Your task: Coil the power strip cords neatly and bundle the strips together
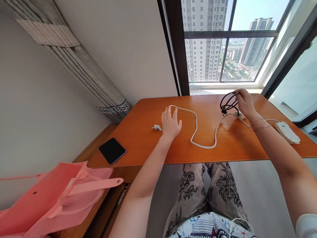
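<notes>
My left hand lies on the table with its fingers stretched out. Just beside it is a white plug, whose white cord passes by my fingertips and winds across the tabletop. This cord leads to a white power strip at the right. My right hand is closed on a coiled black cable near the table's far edge. The black cable's plug hangs close to the wood. Partly hidden under my right hand is a small pale block.
The orange-brown wooden table stands against a window. A black phone lies near its left front edge. A pink bag sits on a lower wooden surface at the left, beneath a tied grey curtain.
</notes>
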A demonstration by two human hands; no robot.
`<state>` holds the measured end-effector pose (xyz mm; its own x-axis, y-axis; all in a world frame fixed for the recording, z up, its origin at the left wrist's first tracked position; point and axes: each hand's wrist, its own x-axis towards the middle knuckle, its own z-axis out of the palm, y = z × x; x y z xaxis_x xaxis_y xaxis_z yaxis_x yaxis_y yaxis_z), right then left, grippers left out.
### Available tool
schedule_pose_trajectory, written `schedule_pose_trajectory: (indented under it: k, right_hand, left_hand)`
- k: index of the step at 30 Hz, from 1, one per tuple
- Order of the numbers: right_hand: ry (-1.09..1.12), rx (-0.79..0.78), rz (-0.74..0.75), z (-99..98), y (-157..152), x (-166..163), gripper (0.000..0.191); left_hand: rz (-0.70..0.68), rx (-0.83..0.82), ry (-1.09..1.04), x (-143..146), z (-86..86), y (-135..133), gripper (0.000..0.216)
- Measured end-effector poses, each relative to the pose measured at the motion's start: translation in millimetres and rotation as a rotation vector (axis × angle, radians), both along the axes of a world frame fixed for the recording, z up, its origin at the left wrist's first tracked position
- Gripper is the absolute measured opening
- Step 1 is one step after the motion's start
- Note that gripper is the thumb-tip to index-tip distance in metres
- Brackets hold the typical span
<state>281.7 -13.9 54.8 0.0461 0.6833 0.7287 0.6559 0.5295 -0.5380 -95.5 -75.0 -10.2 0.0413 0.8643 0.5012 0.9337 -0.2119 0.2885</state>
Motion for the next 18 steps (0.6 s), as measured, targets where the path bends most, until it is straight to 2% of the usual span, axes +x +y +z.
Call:
schedule_pose_trajectory:
  k: [4,8,9,11,14,18]
  right_hand:
    - [-0.081,-0.051,0.213,10.7,-23.0,-43.4,0.023]
    - [-0.123,-0.099,0.492,8.0,-36.3,-69.8,0.024]
    - [-0.122,-0.11,0.552,6.1,-38.2,-73.3,0.024]
    - [-0.102,-0.119,0.628,1.7,-40.5,-76.9,0.023]
    - [-0.04,-0.134,0.606,-5.4,-40.4,-75.3,0.023]
    - [0.051,-0.178,0.477,-16.1,-37.1,-65.9,0.028]
  left_hand:
    - [-0.315,-0.062,-0.186,40.5,-1.9,-3.9,0.062]
    - [-0.57,-0.151,-0.445,80.7,-6.2,-1.6,0.07]
    - [-0.62,-0.175,-0.49,88.2,-6.7,-1.4,0.066]
    - [-0.726,-0.235,-0.539,98.4,-6.1,-2.9,0.044]
    - [-0.828,-0.323,-0.563,103.0,-1.7,-9.5,0.019]
    - [-0.79,-0.316,-0.669,99.3,3.5,-16.5,0.018]
